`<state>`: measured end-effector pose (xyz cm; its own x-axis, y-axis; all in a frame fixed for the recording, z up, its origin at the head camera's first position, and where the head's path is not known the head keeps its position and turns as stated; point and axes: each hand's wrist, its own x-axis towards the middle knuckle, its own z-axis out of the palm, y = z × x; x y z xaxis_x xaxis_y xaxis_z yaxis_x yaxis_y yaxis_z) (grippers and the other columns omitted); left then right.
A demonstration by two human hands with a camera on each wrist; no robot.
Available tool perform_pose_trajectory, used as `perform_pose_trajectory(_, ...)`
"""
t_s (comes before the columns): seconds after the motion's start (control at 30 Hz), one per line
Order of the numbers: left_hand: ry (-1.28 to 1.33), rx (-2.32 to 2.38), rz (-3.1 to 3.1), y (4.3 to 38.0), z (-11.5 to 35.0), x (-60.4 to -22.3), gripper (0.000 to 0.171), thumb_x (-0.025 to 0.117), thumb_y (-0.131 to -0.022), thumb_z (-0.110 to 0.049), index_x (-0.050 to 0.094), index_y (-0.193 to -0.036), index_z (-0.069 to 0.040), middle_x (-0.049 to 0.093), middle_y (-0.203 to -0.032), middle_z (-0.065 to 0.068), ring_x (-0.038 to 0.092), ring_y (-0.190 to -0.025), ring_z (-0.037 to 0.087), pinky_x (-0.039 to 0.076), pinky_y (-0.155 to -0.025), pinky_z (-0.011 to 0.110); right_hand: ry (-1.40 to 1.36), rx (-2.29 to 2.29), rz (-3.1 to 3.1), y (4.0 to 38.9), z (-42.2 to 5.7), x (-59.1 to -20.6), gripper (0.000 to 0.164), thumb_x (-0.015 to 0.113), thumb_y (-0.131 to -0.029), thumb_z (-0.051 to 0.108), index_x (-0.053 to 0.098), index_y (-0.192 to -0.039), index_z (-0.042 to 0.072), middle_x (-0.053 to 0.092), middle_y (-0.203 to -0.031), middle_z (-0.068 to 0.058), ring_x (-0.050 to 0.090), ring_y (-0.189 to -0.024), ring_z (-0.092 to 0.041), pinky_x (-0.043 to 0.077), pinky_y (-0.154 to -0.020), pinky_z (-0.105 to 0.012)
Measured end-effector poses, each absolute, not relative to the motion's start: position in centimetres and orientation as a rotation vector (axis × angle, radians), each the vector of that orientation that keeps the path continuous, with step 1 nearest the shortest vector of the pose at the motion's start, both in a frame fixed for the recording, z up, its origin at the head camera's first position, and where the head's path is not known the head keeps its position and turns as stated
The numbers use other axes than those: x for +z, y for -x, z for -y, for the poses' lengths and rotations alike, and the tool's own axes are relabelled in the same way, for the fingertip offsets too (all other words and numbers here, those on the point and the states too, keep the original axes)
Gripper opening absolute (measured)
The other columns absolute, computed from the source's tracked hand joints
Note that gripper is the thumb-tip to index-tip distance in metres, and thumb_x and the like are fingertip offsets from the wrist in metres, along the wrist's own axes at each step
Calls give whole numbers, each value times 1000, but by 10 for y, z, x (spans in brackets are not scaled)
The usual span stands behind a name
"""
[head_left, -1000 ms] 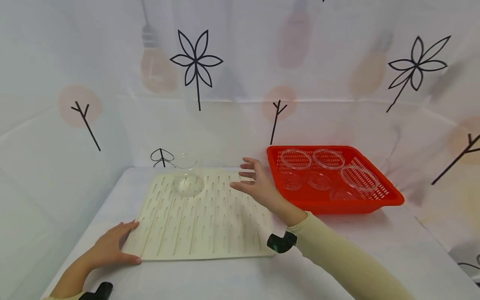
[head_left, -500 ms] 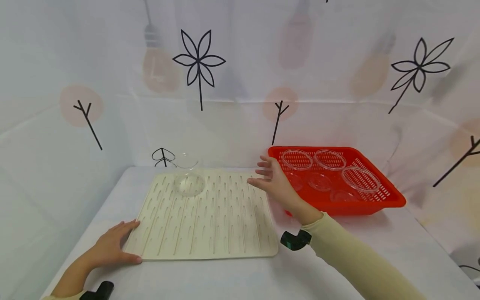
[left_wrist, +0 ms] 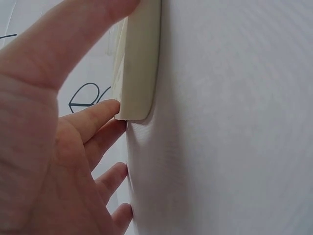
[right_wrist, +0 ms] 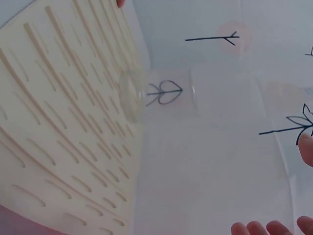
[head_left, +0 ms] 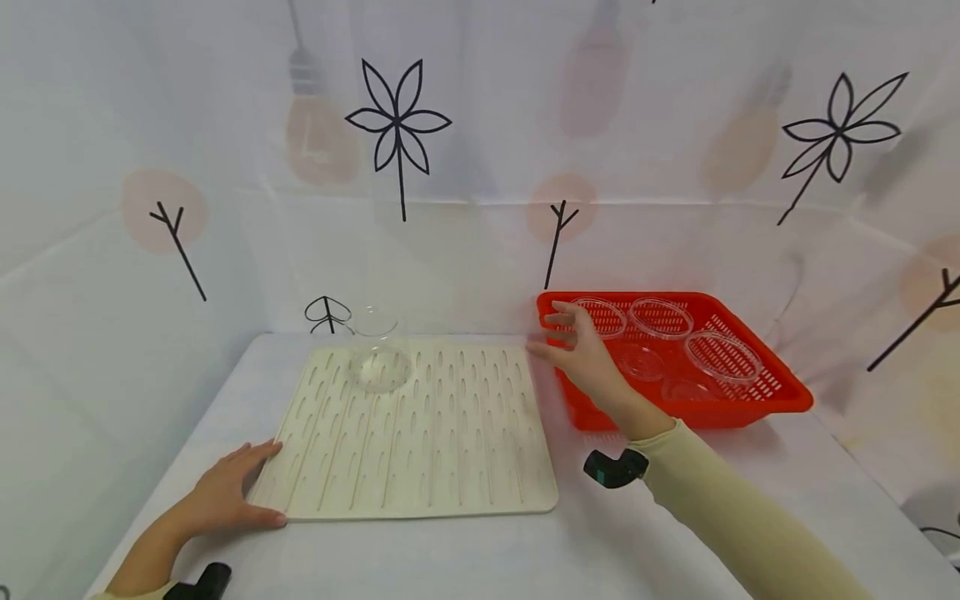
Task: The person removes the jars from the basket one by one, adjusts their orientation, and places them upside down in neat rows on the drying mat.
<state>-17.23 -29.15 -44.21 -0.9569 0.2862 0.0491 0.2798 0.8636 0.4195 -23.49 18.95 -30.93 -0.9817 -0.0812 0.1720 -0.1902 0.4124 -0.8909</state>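
Observation:
My left hand (head_left: 225, 492) lies at the near left corner of a cream ridged drying mat (head_left: 420, 442), its thumb at the front edge and a fingertip at the left edge. In the left wrist view the fingers (left_wrist: 100, 122) look fairly straight beside the mat's corner. A clear glass (head_left: 380, 367) stands upright at the back left of the mat, also seen in the right wrist view. My right hand (head_left: 592, 367), fingers spread and holding nothing, is over the left side of a red plastic basket (head_left: 772, 392). It covers part of that rim and some glassware behind.
Several clear glasses stand in the basket, such as one at the right (head_left: 722, 358) and one at the back (head_left: 660, 319). The mat and basket are on a white cloth-covered table (head_left: 420, 558). A patterned curtain (head_left: 472, 250) hangs just behind them.
My right hand has moved to the right, from above the mat to the basket's left side. My left hand and the glass on the mat have stayed in place.

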Motion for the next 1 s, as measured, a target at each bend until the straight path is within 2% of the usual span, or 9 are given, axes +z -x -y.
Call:
perform_pose_trajectory(0.27, -489, 638, -3036, 173, 291, -440, 101, 84, -54, -50, 46, -131, 4, 44, -132, 29, 32, -120, 55, 29, -90, 67, -143, 1619, 2599, 243, -206, -307, 79, 72, -81, 33, 26, -141, 12, 40, -136, -12, 38, -125, -31, 46, -89, -48)
perform_pose_trajectory(0.5, -481, 680, -3025, 170, 292, -439, 101, 84, -53, -50, 46, -130, 5, 44, -132, 30, 30, -120, 57, 27, -90, 68, -129, 1698, 2556, 256, -218, -305, 78, 72, -82, 33, 26, -141, 11, 40, -134, -13, 39, -123, -32, 43, -93, -48)
perform_pose_trajectory(0.7, -486, 694, -3021, 170, 292, -440, 102, 84, -53, -51, 46, -130, 5, 44, -133, 29, 30, -121, 56, 26, -91, 68, -65, 1785, 2514, 267, -237, -299, 80, 70, -84, 31, 21, -144, 11, 37, -138, -16, 38, -125, -33, 39, -97, -48)
perform_pose_trajectory(1.0, -502, 683, -3028, 171, 292, -439, 100, 85, -54, -46, 46, -130, 5, 44, -132, 29, 31, -120, 56, 28, -90, 68, 74, 1744, 2522, 282, -267, -296, 87, 69, -83, 39, 17, -146, 11, 32, -141, -18, 35, -124, -35, 33, -101, -52)
